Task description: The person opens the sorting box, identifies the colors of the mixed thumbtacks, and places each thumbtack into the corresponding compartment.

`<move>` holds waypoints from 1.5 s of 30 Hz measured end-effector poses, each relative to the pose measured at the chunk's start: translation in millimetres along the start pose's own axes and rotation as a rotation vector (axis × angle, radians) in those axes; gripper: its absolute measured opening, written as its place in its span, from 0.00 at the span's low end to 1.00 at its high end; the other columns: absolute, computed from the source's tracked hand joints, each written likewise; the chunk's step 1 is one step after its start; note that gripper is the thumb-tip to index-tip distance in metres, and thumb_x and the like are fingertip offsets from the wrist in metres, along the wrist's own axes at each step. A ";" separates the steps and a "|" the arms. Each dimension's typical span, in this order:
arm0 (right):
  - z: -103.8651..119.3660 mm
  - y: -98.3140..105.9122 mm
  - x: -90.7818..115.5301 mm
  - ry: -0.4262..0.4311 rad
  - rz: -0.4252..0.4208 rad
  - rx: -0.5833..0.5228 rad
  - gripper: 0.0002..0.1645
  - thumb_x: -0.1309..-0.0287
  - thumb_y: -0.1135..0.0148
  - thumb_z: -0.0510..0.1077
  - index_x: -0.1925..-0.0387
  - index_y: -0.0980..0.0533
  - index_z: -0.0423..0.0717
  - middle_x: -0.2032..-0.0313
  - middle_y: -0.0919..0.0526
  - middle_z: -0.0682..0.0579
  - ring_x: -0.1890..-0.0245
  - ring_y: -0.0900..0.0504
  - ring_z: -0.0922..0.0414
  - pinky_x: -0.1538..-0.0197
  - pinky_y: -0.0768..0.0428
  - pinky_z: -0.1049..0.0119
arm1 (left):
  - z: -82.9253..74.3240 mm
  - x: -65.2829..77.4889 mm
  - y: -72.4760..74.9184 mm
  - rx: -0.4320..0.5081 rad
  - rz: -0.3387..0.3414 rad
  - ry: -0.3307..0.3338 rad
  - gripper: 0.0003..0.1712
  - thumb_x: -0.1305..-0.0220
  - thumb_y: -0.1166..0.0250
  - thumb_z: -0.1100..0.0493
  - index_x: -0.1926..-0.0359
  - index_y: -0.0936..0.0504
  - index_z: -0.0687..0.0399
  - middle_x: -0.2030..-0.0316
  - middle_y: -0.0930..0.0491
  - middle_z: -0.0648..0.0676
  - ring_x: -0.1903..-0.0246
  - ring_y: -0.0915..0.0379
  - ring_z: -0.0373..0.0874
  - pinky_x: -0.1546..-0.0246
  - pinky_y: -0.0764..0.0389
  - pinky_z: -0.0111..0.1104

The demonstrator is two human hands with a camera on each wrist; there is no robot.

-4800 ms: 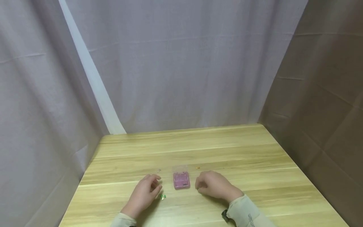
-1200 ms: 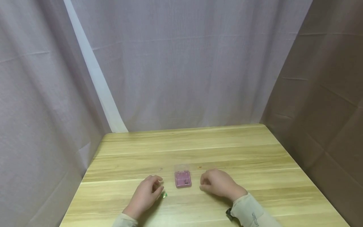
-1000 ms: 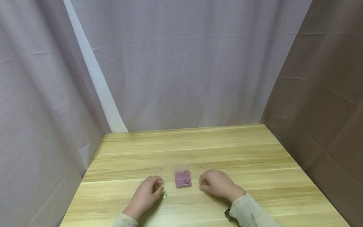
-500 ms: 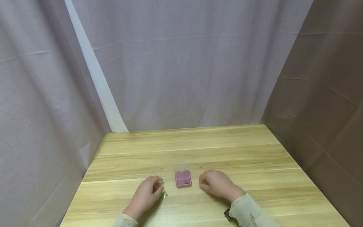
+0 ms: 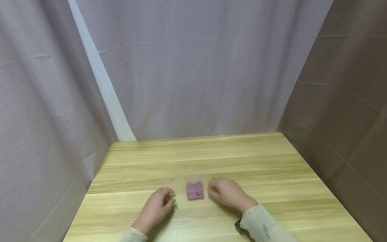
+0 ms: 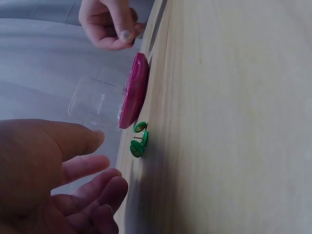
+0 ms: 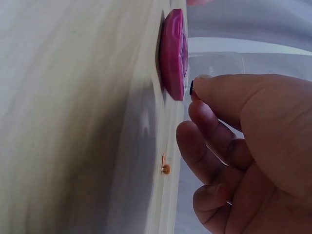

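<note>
A pink box (image 5: 195, 191) with its clear lid (image 7: 214, 70) folded back lies on the table; dark thumbtacks (image 5: 198, 193) sit in its front right compartment. Just right of the box, my right hand (image 5: 226, 192) pinches a small black thumbtack (image 7: 191, 87) between thumb and forefinger, seen edge-on beside the box rim in the right wrist view. Left of the box, my left hand (image 5: 155, 205) rests with loosely bent fingers and holds nothing. Next to its thumb lie several green thumbtacks (image 6: 139, 141), partly hidden from the head view.
Orange thumbtacks (image 7: 165, 168) lie behind my right hand. Small pale pieces (image 5: 171, 180) are on the table (image 5: 257, 158) at the back left of the box. Grey curtains (image 5: 199, 74) hang behind and beside the table.
My right hand has moved left, closer to the box, over the last half second. The left hand stays in place. The box and the loose thumbtacks have not moved.
</note>
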State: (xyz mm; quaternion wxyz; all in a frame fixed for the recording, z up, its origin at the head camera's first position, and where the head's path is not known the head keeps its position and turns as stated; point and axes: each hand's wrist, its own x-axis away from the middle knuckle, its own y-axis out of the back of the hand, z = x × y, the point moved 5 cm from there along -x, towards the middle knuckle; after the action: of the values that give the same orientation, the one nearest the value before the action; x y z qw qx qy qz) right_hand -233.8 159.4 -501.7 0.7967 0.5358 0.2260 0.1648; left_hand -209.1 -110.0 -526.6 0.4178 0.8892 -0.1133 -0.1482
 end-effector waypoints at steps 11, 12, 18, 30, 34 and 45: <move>16.0 -8.6 -17.5 0.005 0.010 -0.022 0.07 0.42 0.34 0.54 0.74 0.23 0.65 0.76 0.24 0.68 0.76 0.28 0.67 0.70 0.23 0.66 | 0.8 -0.9 -2.8 -0.006 0.020 0.010 0.19 0.38 0.33 0.53 0.48 0.20 0.53 0.65 0.21 0.44 0.68 0.28 0.32 0.64 0.18 0.35; 16.6 -10.4 -18.2 0.008 0.013 -0.021 0.07 0.41 0.34 0.54 0.73 0.23 0.64 0.76 0.24 0.68 0.75 0.28 0.67 0.70 0.23 0.66 | 1.0 -0.8 -2.9 -0.009 0.021 0.010 0.19 0.38 0.33 0.53 0.47 0.20 0.53 0.65 0.21 0.44 0.68 0.28 0.32 0.64 0.18 0.35; 17.4 -15.3 -22.3 0.022 0.021 -0.008 0.06 0.40 0.35 0.55 0.72 0.22 0.64 0.75 0.23 0.68 0.75 0.28 0.67 0.68 0.21 0.65 | 0.8 -1.1 -1.4 -0.016 0.013 -0.002 0.17 0.38 0.34 0.52 0.49 0.19 0.50 0.66 0.21 0.43 0.68 0.28 0.32 0.64 0.18 0.35; 17.5 -17.5 -21.6 -0.010 0.032 0.002 0.07 0.41 0.36 0.57 0.70 0.21 0.62 0.74 0.24 0.67 0.75 0.28 0.67 0.69 0.21 0.65 | 1.2 2.3 -0.9 -0.018 0.013 -0.018 0.07 0.37 0.35 0.56 0.58 0.15 0.43 0.70 0.23 0.39 0.71 0.30 0.32 0.68 0.21 0.33; 15.1 -19.3 -20.5 -0.022 0.031 -0.002 0.07 0.41 0.36 0.57 0.69 0.21 0.62 0.73 0.24 0.67 0.74 0.28 0.67 0.67 0.21 0.65 | 2.0 3.4 0.2 -0.022 0.008 -0.021 0.07 0.37 0.35 0.56 0.59 0.15 0.43 0.70 0.22 0.39 0.71 0.30 0.32 0.67 0.21 0.34; 1.9 -9.7 -12.1 -0.069 -0.001 -0.027 0.06 0.41 0.35 0.57 0.65 0.19 0.62 0.69 0.19 0.67 0.69 0.25 0.66 0.61 0.18 0.59 | -0.2 4.6 2.6 -0.018 0.039 -0.031 0.02 0.41 0.31 0.52 0.66 0.13 0.40 0.73 0.23 0.37 0.75 0.31 0.32 0.72 0.23 0.30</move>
State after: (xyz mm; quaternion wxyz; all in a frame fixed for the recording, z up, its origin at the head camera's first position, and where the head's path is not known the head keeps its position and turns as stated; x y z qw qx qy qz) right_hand -242.8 148.2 -507.9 0.8112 0.5302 0.1965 0.1489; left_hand -204.9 -113.0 -525.2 0.4266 0.8806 -0.1360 -0.1548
